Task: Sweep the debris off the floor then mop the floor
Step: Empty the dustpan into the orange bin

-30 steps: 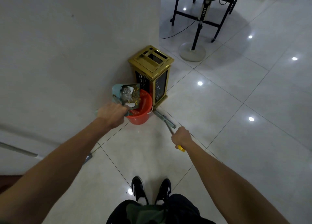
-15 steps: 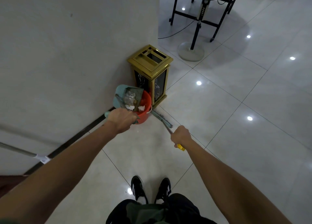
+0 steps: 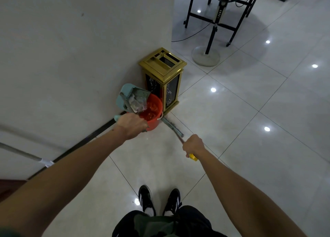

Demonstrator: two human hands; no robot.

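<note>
Gold-framed litter bin (image 3: pixel 163 79) with dark panels, upright at the wall (image 3: pixel 71 49) corner. Pedestal fan (image 3: pixel 212 31) on a round base beyond it; black metal frame (image 3: pixel 192 13) behind, cable (image 3: pixel 192 34) trailing on the floor tiles.

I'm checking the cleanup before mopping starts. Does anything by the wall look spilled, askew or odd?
Nothing spilled on the tiles in view. The one oddity: the left hand tips the blue dustpan of debris over the small red bucket, not into the gold bin beside it. The right hand holds the broom low to the floor.
</note>
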